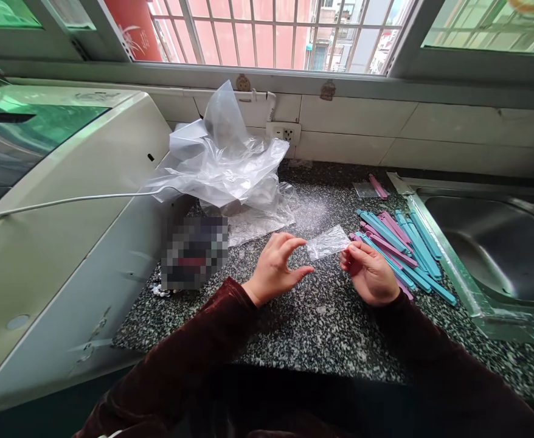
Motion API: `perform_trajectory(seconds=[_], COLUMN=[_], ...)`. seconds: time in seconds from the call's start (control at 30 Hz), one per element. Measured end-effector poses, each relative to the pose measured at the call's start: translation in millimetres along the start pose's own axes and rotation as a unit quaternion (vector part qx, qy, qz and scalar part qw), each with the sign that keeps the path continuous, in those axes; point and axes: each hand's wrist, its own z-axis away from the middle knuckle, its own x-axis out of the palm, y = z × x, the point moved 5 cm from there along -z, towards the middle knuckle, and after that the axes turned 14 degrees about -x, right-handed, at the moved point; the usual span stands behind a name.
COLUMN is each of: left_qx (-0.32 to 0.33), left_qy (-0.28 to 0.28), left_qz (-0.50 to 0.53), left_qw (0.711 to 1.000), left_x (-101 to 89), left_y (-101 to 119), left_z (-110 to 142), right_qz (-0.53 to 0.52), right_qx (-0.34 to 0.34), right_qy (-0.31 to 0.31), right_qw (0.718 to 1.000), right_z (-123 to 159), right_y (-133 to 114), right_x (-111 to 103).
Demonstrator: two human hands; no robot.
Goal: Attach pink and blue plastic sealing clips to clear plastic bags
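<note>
In the head view, the left hand (280, 267) reaches in over the worktop (312, 331) from the lower left, its thumb and fingers spread apart in an open curve, the tips just beside the near-left end of a small bag (327, 243). The right hand (371, 272) comes from the lower right, fingers curled in, pinching the bag's right end between thumb and forefinger. The bag is clear, flat and rectangular, slightly wrinkled and catching light, held up between the two hands and tilted with its right end farther from the body. Both forearms wear dark brown sleeves (203, 331). Just right of the right hand lies a loose pile of blue and pink strips (404, 249), beside the sink (490, 249). Crumpled plastic sheets (230, 170) lie beyond the left hand.
</note>
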Motion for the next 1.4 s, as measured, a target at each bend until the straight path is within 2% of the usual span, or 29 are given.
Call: perform_trajectory(seconds=[0.13, 0.23, 0.33, 0.43, 0.53, 0.6, 0.83, 0.93, 1.03, 1.1, 1.2, 1.4], left_qx=[0.018, 0.018, -0.017, -0.03, -0.018, -0.029, -0.148, -0.174, -0.189, -0.194, -0.189, -0.197], left_qy=[0.024, 0.037, 0.021, -0.024, -0.055, -0.058, -0.085, -0.104, -0.153, -0.184, -0.199, -0.2], left_qz=[-0.025, 0.0, 0.028, 0.029, 0.029, 0.055, 0.152, 0.151, 0.144, 0.144, 0.154, 0.174], left_qw=[0.999, 0.999, 0.999, 0.999, 0.998, 0.996, 0.974, 0.968, 0.959, 0.953, 0.949, 0.944], left_x=[3.7, -3.3, -11.7, -13.1, -11.1, -10.9, -8.8, -6.2, -0.1, 4.1, 6.9, 6.4], left_y=[2, 1, -2, -2, 1, 1, -11, -14, -16, -16, -15, -16], left_z=[1, -2, -6, -8, -8, -8, -10, -11, -10, -8, -6, -6], right_qz=[0.039, 0.155, 0.297, 0.367, 0.385, 0.391, 0.405, 0.407, 0.394, 0.39, 0.387, 0.374], right_qx=[-0.006, -0.068, -0.199, -0.305, -0.363, -0.381, -0.333, -0.288, -0.239, -0.227, -0.232, -0.232], right_qy=[-0.036, -0.058, -0.056, -0.083, -0.119, -0.132, -0.18, -0.22, -0.25, -0.254, -0.259, -0.199], right_qw=[0.999, 0.984, 0.932, 0.875, 0.84, 0.828, 0.832, 0.838, 0.851, 0.856, 0.854, 0.876], right_z=[7, 11, 12, 14, 16, 17, 16, 15, 16, 17, 20, 18], right_y=[0, -8, -25, -37, -41, -42, -32, -27, -21, -18, -16, -19], right_x=[9, 11, 11, 15, 20, 23, 27, 29, 31, 33, 36, 30])
